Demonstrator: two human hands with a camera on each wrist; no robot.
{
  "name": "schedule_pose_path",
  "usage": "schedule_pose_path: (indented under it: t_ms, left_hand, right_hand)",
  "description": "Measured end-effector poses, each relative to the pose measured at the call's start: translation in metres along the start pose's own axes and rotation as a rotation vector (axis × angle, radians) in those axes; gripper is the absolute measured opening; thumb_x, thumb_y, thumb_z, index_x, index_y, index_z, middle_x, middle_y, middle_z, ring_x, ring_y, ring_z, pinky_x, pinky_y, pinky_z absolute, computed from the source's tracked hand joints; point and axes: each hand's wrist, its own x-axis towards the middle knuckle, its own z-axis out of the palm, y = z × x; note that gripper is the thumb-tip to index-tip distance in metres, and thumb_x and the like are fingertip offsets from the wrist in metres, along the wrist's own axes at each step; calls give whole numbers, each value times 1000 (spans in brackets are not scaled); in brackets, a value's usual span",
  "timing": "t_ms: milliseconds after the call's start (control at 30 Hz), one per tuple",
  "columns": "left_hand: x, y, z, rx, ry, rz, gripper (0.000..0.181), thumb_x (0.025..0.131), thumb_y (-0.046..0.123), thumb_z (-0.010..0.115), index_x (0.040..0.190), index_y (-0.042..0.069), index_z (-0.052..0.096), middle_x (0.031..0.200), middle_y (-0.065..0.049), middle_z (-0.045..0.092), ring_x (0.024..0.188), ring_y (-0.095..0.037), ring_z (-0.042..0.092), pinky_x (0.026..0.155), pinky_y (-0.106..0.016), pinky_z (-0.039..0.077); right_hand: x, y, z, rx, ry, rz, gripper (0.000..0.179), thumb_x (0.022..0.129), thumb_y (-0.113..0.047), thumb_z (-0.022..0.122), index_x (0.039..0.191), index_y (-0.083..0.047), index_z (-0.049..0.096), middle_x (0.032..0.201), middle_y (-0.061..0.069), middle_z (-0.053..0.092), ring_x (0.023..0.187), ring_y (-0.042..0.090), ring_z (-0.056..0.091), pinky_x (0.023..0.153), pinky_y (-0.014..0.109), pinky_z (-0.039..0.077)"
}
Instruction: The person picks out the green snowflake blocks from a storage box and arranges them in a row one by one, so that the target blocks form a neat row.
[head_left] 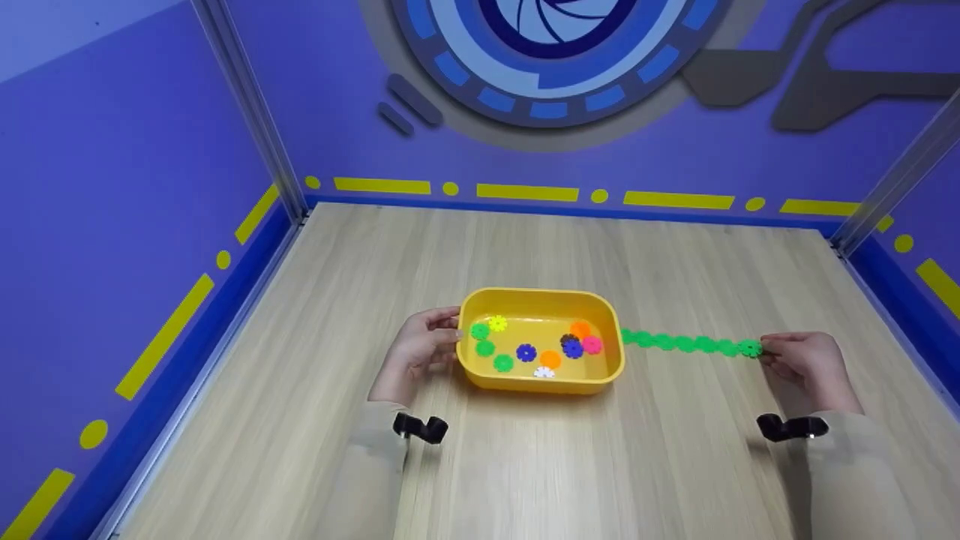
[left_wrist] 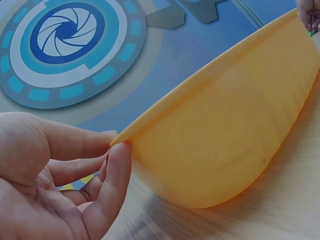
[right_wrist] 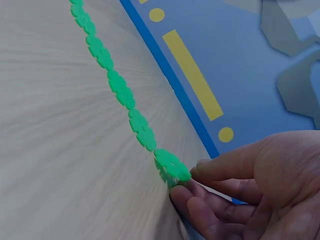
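A yellow plastic tub (head_left: 540, 385) stands on the table, with loose notched plastic discs lying in it, among them a blue disc (head_left: 526, 352) and a pink disc (head_left: 592, 345). My left hand (head_left: 420, 346) pinches the tub's left rim between thumb and fingers, as the left wrist view shows close up. From the tub's right side a straight chain of green discs (head_left: 684, 343) runs along the table. At its right end, my right hand (head_left: 810, 361) pinches the last green disc (right_wrist: 171, 165) by its edge. The chain's left end meets the tub wall in the head view.
The wooden table (head_left: 525, 465) is bounded by a blue printed back wall (head_left: 330, 112) and side walls. Metal posts (head_left: 251, 105) stand at the rear corners. Each wrist wears a black band mount (head_left: 420, 427).
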Motion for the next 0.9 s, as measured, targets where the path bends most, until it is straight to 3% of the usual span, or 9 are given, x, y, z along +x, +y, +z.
schedule_pose_path:
  t_ms: [133, 400, 533, 733, 900]
  left_hand:
    - [0, 1, 0, 2, 0, 2, 53, 90, -4, 68, 142, 5, 60, 114, -7, 64, 71, -13, 66, 62, -27, 59]
    - [1, 1, 0, 19, 6, 0, 52, 90, -3, 68, 141, 7, 61, 115, -8, 63, 72, -14, 65, 64, -28, 60]
    - [2, -1, -1, 24, 10, 1, 51, 90, -3, 68, 140, 7, 62, 115, -8, 63, 73, -14, 65, 65, -29, 60]
    - [2, -1, -1, 25, 9, 2, 51, 90, -3, 69, 140, 7, 62, 115, -8, 64, 75, -15, 66, 66, -29, 60]
    - [2, -1, 0, 7, 2, 18, 51, 90, -4, 68, 140, 5, 61, 113, -8, 63, 74, -14, 66, 63, -27, 60]
  right_hand:
    - [0, 2, -1, 16, 12, 11, 20, 103, -13, 57, 96, -16, 76, 74, -14, 72, 72, 0, 70, 69, 21, 61]
    - [-6, -3, -3, 33, 17, 4, 18, 103, -16, 57, 101, -17, 74, 77, -15, 71, 75, 1, 70, 71, 23, 61]
    - [-7, -8, -1, -1, 32, -1, 21, 103, -19, 57, 114, -10, 72, 78, -18, 69, 76, 1, 69, 73, 24, 62]
    - [-9, -18, 9, -73, 24, -61, 50, 104, -23, 58, 143, 8, 52, 79, -23, 68, 77, -3, 70, 72, 22, 61]
    - [-13, -30, 20, -137, -11, -159, 56, 105, -23, 56, 148, 12, 44, 83, -28, 65, 80, -9, 68, 73, 15, 59]
